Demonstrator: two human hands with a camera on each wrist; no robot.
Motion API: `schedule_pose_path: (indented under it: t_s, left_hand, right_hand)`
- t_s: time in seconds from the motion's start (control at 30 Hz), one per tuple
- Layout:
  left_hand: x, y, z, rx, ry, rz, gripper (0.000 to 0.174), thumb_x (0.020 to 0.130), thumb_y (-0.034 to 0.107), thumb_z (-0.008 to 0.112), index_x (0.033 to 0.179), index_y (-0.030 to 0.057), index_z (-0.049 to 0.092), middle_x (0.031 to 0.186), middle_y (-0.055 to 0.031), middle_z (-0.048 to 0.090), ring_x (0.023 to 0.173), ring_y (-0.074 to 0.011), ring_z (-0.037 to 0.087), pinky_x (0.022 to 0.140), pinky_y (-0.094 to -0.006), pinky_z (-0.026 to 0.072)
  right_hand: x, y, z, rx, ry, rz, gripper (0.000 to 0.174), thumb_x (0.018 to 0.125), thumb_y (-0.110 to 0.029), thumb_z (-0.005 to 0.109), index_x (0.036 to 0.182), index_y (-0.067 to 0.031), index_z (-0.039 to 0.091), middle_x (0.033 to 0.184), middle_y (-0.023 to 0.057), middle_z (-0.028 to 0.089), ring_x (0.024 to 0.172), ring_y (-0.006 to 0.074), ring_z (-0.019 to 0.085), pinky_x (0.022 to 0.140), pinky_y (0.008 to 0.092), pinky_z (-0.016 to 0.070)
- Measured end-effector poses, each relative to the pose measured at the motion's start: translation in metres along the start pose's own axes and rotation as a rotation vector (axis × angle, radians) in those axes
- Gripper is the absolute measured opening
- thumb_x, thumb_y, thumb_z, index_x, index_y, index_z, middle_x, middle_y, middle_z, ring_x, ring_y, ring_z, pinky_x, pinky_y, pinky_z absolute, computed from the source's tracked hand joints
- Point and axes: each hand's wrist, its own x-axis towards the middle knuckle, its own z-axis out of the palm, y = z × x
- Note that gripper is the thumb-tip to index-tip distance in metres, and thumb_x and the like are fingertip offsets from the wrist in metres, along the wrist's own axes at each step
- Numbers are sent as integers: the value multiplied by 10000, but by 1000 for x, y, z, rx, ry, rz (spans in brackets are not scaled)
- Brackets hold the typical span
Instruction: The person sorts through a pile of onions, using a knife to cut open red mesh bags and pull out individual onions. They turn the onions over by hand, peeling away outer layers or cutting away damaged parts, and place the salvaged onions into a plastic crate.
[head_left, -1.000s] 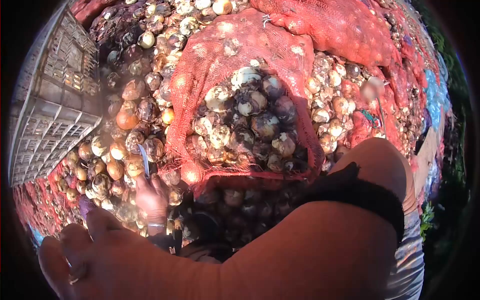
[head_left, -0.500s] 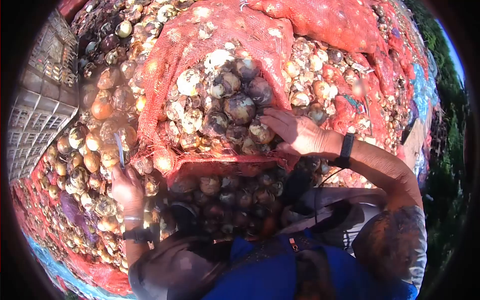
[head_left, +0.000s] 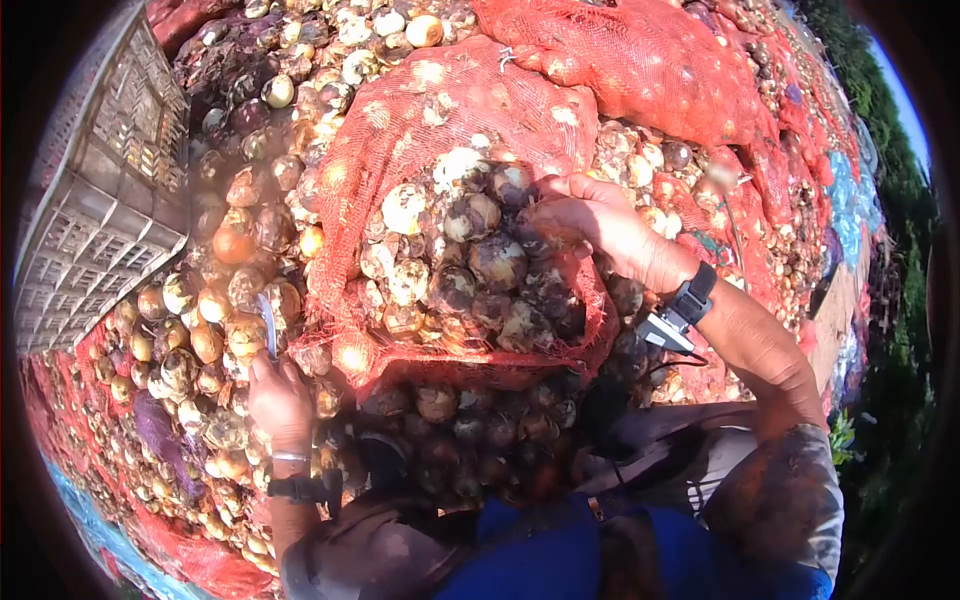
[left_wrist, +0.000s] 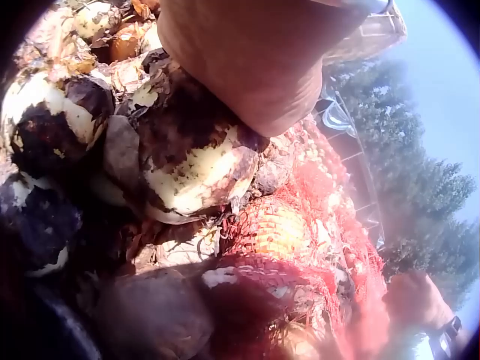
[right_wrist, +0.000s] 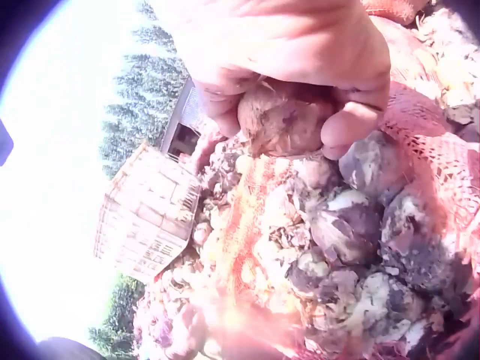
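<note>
My left hand (head_left: 281,405) holds a knife (head_left: 267,325), its narrow blade pointing up and away over the loose onions left of the bag. Part of that hand (left_wrist: 247,60) crosses the top of the left wrist view, above a dark-stained onion (left_wrist: 195,165); its fingers are hidden there. My right hand (head_left: 610,225) is at the right side of the open red mesh bag (head_left: 450,90). In the right wrist view, its thumb and fingers curl round a brownish onion (right_wrist: 283,124), just above the darker onions (right_wrist: 346,229) heaped in the bag mouth.
A grey slatted plastic crate (head_left: 110,190) stands on the left. Full red mesh bags (head_left: 640,70) lie behind and to the right. Loose onions (head_left: 205,345) spread over the ground around the bag. Blue plastic sheeting (head_left: 850,200) lies at the far right.
My right arm came down from close in front of the camera to the bag's right side. The hand then moved farther up the pile and gripped an onion. My left hand keeps the knife.
</note>
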Motion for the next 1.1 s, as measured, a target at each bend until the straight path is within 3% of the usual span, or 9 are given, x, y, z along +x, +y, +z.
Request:
schedule_pose_path:
  t_s: [0.17,0.37,0.43,0.63,0.73,0.8,0.87,1.0,1.1]
  left_hand:
    - [1,1,2,-24,-33,-46,283,880,165,621,1128,40,565,1019,-189,642,856,-398,640,726,-468,515]
    - [-1,-1,-1,-106,13,-10,313,869,156,616,1154,39,562,987,-194,629,838,-405,632,719,-473,513]
    - [0,-1,-2,-102,21,24,310,882,155,616,1166,42,567,964,-180,638,813,-387,642,708,-460,521]
    - [-2,-7,8,-64,40,-16,271,927,220,625,1125,39,586,957,-168,655,808,-383,653,683,-458,519]
    - [0,-4,9,-92,98,20,249,923,207,614,1103,37,585,960,-179,654,811,-396,649,689,-469,515]
    - [-3,-1,6,-99,124,25,240,921,202,609,1093,36,584,955,-179,653,809,-397,648,689,-471,515]
    - [-1,7,0,-50,42,-51,247,908,209,606,1065,21,577,939,-188,650,802,-400,647,688,-471,517]
    - [-1,3,4,-29,43,-43,275,881,223,607,1039,1,567,941,-209,643,798,-409,644,684,-474,519]
    - [-2,6,1,-25,39,-57,282,895,223,612,1077,10,576,954,-203,648,815,-392,655,711,-469,527]
  right_hand:
    - [-14,-135,70,132,-363,-594,321,1002,-347,566,1158,-72,618,1047,57,666,965,143,651,690,284,539]
    - [8,-63,67,-1279,-187,-466,412,829,-367,707,1114,-74,656,1025,96,668,930,278,646,864,411,477]
    - [28,15,42,-1826,-106,-736,305,754,-298,716,991,-110,675,1030,79,624,895,290,606,902,436,440]
    - [3,42,-64,-1760,53,-953,424,702,-277,720,1101,-154,644,1095,33,593,1032,253,580,934,461,411]
    - [-38,29,-120,-1738,257,-61,388,850,-357,652,1181,-154,650,1145,96,641,1094,311,611,986,491,421]
    - [-42,33,-124,-1642,445,-311,409,847,-300,658,1203,-102,634,1147,137,651,1061,331,632,933,469,474]
    - [-38,28,-95,-1417,247,-673,381,842,-210,663,1187,-54,617,1111,174,654,1031,354,638,893,437,510]
    - [1,52,28,-954,-24,-562,539,829,-316,709,1262,-57,519,1054,205,639,983,341,649,860,411,521]
    - [28,81,79,-1281,237,-536,603,801,-301,721,1304,-83,471,1137,230,592,1049,403,599,889,441,504]
